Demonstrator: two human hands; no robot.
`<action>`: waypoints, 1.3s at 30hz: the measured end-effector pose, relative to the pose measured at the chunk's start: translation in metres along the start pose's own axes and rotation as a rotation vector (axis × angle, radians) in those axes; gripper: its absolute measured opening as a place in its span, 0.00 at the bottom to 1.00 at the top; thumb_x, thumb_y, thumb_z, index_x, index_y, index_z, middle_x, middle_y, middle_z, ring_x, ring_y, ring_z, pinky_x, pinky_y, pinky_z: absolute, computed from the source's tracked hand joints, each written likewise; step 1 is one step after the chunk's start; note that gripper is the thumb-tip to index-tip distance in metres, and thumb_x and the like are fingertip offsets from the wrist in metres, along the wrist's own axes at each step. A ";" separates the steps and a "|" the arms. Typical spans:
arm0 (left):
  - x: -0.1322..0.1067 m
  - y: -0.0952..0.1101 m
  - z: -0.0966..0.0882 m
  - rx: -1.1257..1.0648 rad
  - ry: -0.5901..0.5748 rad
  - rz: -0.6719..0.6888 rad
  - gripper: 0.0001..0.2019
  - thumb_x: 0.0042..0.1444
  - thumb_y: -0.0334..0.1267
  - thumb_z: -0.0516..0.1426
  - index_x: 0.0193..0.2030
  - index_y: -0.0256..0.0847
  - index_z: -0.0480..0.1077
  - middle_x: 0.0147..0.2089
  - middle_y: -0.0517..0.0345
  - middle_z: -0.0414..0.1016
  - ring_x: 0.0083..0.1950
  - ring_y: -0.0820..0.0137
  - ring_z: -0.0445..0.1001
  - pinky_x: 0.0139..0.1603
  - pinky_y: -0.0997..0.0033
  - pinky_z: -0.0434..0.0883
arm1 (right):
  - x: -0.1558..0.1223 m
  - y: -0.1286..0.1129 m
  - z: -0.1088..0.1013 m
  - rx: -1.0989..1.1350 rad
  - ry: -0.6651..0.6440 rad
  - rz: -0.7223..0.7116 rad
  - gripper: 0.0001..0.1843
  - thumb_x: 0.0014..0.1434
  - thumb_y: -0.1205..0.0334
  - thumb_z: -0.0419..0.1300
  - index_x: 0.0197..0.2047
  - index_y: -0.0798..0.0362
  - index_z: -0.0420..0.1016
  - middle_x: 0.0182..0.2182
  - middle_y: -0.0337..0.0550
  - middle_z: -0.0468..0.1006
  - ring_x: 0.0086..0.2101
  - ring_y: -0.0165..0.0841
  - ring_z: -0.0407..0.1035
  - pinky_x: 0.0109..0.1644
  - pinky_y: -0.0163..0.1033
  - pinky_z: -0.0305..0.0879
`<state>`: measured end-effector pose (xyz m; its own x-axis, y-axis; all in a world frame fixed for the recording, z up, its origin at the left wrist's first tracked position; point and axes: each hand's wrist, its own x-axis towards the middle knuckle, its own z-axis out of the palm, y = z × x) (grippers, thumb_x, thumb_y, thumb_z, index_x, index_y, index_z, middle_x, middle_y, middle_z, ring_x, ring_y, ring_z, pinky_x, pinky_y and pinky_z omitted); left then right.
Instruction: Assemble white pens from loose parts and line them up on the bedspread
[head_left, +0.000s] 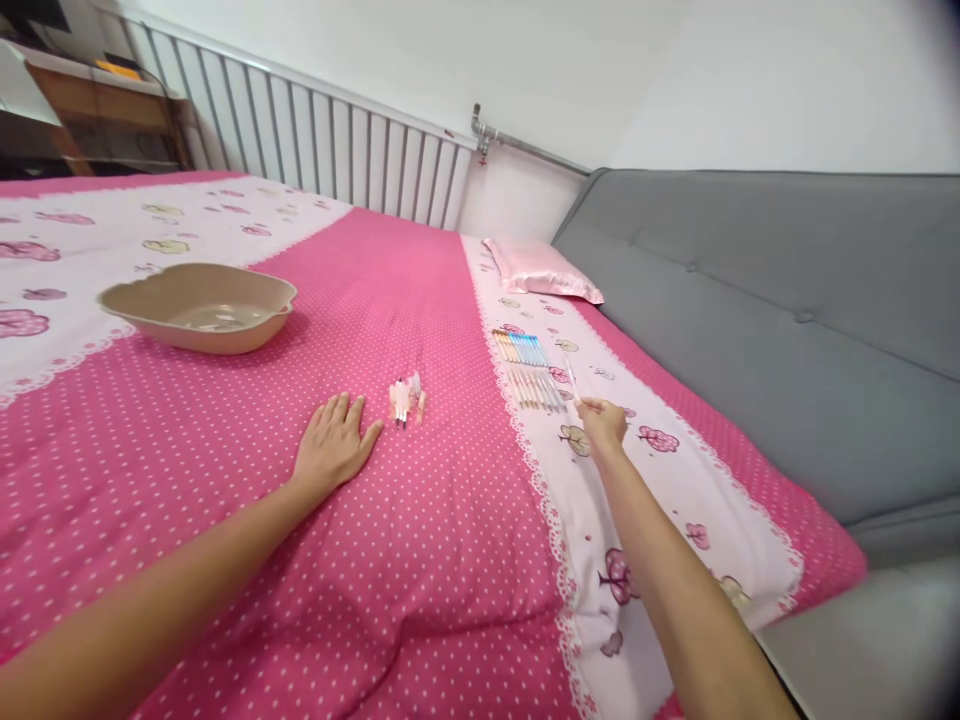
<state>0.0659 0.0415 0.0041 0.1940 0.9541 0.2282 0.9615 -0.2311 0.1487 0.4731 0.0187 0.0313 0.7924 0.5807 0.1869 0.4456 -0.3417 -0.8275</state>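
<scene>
Leftward, a beige basin (199, 305) sits on the pink dotted bedspread (420, 560), well apart from both hands. The left hand (335, 447) lies palm down with fingers spread flat on the cloth and grasps nothing; it is judged to be bracing the forward lean. Just beside its fingertips lies a small cluster of pens (405, 400). Further right, a row of pens (529, 372) lies side by side on the white band, and the even alignment suggests deliberate ordering. The right hand (604, 420) is closed in a pinch on a thin pen (570, 376), held by its near end at the row's right edge. A grey sofa (787, 300) borders the bed.
</scene>
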 end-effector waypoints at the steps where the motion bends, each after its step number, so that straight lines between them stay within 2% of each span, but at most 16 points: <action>1: 0.000 0.000 0.000 0.006 0.004 0.002 0.33 0.59 0.53 0.39 0.63 0.29 0.55 0.65 0.37 0.55 0.66 0.52 0.52 0.62 0.52 0.52 | 0.004 0.004 -0.002 -0.024 0.004 0.017 0.17 0.43 0.58 0.61 0.37 0.55 0.78 0.33 0.48 0.80 0.33 0.37 0.74 0.39 0.36 0.67; 5: 0.001 0.001 0.000 0.039 0.008 0.002 0.34 0.59 0.54 0.38 0.63 0.29 0.55 0.65 0.38 0.55 0.66 0.54 0.53 0.63 0.55 0.51 | 0.015 0.015 -0.001 -0.093 0.015 0.073 0.15 0.42 0.59 0.62 0.35 0.53 0.79 0.33 0.49 0.80 0.35 0.39 0.73 0.41 0.38 0.67; 12: 0.002 0.001 0.000 0.047 0.013 -0.002 0.33 0.59 0.53 0.38 0.62 0.30 0.57 0.64 0.39 0.57 0.65 0.55 0.54 0.63 0.56 0.50 | 0.030 0.032 0.017 -0.127 0.030 0.151 0.13 0.43 0.61 0.61 0.34 0.51 0.79 0.32 0.48 0.80 0.34 0.38 0.73 0.39 0.38 0.68; 18: 0.004 -0.001 0.003 0.023 0.023 -0.005 0.32 0.59 0.53 0.40 0.62 0.31 0.57 0.63 0.40 0.59 0.65 0.56 0.55 0.63 0.55 0.51 | 0.035 0.030 0.030 -0.176 0.013 0.191 0.12 0.43 0.59 0.61 0.34 0.48 0.79 0.34 0.47 0.80 0.35 0.40 0.73 0.44 0.45 0.66; 28: 0.005 0.000 0.003 0.066 0.030 -0.007 0.33 0.59 0.54 0.39 0.62 0.31 0.58 0.62 0.40 0.60 0.64 0.56 0.56 0.63 0.57 0.51 | 0.039 0.024 0.039 -0.248 -0.026 0.181 0.11 0.45 0.58 0.61 0.33 0.48 0.79 0.36 0.49 0.79 0.41 0.44 0.72 0.50 0.52 0.60; 39: 0.005 0.000 0.002 0.071 0.042 0.002 0.32 0.59 0.54 0.40 0.61 0.31 0.59 0.61 0.40 0.61 0.63 0.55 0.58 0.62 0.57 0.52 | 0.040 0.032 0.040 -0.265 -0.047 0.118 0.11 0.47 0.54 0.60 0.34 0.46 0.79 0.36 0.45 0.80 0.42 0.42 0.71 0.51 0.51 0.59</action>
<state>0.0674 0.0467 0.0036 0.1889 0.9446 0.2685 0.9728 -0.2174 0.0804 0.5023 0.0604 -0.0086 0.8276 0.5572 0.0680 0.4500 -0.5862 -0.6737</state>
